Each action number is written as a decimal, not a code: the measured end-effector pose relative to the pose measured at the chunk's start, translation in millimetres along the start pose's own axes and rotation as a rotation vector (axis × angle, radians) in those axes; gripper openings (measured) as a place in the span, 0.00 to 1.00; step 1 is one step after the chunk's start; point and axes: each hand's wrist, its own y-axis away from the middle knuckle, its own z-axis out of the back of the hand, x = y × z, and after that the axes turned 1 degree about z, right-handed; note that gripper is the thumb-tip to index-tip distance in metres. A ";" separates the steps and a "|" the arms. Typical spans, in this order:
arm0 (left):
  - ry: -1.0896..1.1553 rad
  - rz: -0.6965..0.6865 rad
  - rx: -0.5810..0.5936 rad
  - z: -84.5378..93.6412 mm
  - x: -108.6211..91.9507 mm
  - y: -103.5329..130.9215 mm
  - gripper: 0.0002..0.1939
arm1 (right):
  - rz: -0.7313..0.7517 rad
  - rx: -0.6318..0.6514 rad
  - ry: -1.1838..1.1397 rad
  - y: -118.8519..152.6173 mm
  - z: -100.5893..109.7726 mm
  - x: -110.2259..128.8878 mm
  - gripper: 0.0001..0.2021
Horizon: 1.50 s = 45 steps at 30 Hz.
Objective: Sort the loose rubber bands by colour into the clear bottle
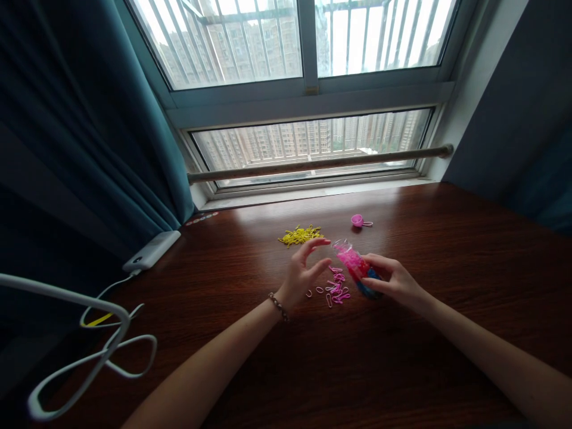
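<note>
My right hand (393, 279) is wrapped round a clear container (351, 260), tilted with its open-looking end toward the upper left. Pink, red and blue pieces show in layers inside it. My left hand (308, 271) is just left of that end, thumb and fingers apart, holding nothing. Beneath and between the hands lies a loose scatter of small pink clips (338, 291) on the table. A pile of yellow clips (300, 236) sits beyond my left hand. Farther back is a small pink cup with a looped handle (357, 221).
The brown wooden table (447, 256) reaches to the window sill. At the left, a white power strip (152, 251) lies by the blue curtain (147, 149), and a thick white cable (67, 293) loops over the near left side. A rail (322, 164) crosses the window.
</note>
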 end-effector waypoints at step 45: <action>-0.771 -0.221 -0.166 71.7 49.2 15.9 0.19 | 0.114 0.317 0.319 -59.5 -38.7 -13.6 0.09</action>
